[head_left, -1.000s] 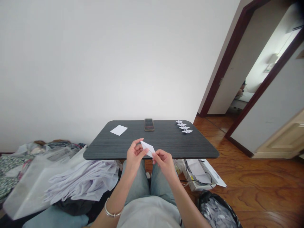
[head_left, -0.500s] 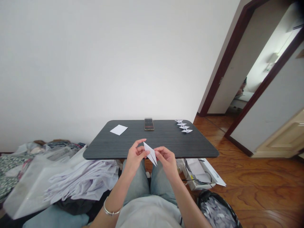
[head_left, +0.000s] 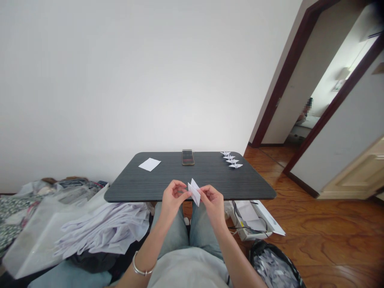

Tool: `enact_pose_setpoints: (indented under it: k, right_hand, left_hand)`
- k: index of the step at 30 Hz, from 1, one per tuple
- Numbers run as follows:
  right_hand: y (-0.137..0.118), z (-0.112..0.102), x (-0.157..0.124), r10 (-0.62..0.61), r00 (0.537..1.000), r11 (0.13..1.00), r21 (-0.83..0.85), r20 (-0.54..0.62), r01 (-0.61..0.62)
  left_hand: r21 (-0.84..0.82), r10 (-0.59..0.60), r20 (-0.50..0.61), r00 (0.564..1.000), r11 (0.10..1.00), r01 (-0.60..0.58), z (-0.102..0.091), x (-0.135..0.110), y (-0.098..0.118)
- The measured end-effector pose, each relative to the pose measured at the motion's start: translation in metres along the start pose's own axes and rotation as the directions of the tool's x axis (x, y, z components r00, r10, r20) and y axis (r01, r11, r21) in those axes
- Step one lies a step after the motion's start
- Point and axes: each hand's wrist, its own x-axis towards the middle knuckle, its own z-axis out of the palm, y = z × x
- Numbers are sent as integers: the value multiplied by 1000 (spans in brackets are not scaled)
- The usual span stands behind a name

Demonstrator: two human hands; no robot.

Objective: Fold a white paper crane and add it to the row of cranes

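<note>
Between my two hands, above the near edge of the dark table (head_left: 168, 176), is a piece of folded white paper (head_left: 195, 193) with two pointed flaps standing apart at its top. My left hand (head_left: 174, 196) pinches its left side between thumb and fingers. On the right side, the thumb and forefinger of my right hand (head_left: 211, 197) are closed on the paper. A flat white sheet of paper (head_left: 149, 164) lies at the table's left. Several folded paper cranes (head_left: 234, 161) stand in a row at the far right of the table.
A phone (head_left: 188, 157) lies at the table's back middle. Clothes (head_left: 105, 228) are piled at the left. To the right of my legs are a box with cables (head_left: 250, 222) and a black bag of paper scraps (head_left: 274, 266). Beyond a doorway, a person (head_left: 304, 112) is partly visible.
The folded paper has turned in my hands, and its top now shows two separated points instead of one. My left fingers have curled in closer to it.
</note>
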Motion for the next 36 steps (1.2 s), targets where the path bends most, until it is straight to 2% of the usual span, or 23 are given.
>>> enact_pose_setpoints:
  k: [3,8,14,22,29,36]
  right_hand:
    - [-1,0,0,-30,998,999,-31,-55,28]
    - [-5,3,-1,-41,996,999,-28,-75,39]
    - [-4,5,-2,-37,999,999,-21,-15,36]
    - [-1,2,0,-34,999,998,-52,-2,34]
    - [-3,2,0,-66,997,997,-53,-32,64]
    - [-1,0,0,-115,993,993,-25,-10,114]
  left_hand:
    - [60,37,17,999,997,-38,1,-4,1]
    - [74,-39,126,991,997,30,6,-10,7]
    - [8,-9,140,990,1000,8,10,-9,7]
    - [75,15,104,995,997,-23,5,-9,-1]
    - [149,139,72,988,978,-148,2,-9,1]
    - [264,277,142,950,915,-306,0,-11,8]
